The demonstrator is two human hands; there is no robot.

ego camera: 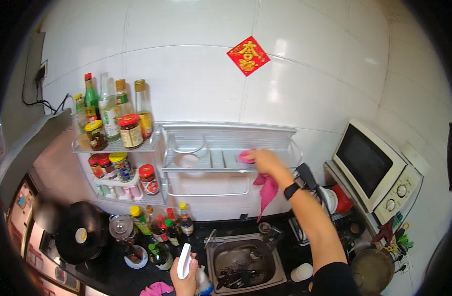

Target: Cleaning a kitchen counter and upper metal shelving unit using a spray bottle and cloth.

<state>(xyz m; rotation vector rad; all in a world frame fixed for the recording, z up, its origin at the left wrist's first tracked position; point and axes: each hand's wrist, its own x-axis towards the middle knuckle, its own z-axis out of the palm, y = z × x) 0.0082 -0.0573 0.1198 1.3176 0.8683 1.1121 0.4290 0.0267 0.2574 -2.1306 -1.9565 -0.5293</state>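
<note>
My right hand [266, 161] presses a pink cloth [247, 156] onto the floor of a silver metal wall rack [229, 169]. Part of the cloth hangs down below the rack's front edge. The rack has a round ring holder at its left and a rail beneath. Lower down, my left hand [186, 275] grips a spray bottle [203, 281] with a white trigger head, near the left side of the sink [248, 236]. Utensils lie in the sink basin. A second pink cloth [156, 288] rests on the black counter to the left of that hand.
Bottles and jars crowd the left shelves [116, 148]. More bottles [161, 229] stand on the counter beside a glass pot [121, 226] and a black wok lid [79, 233]. At right are a microwave [374, 162], a white cup [302, 272] and a pan [372, 272].
</note>
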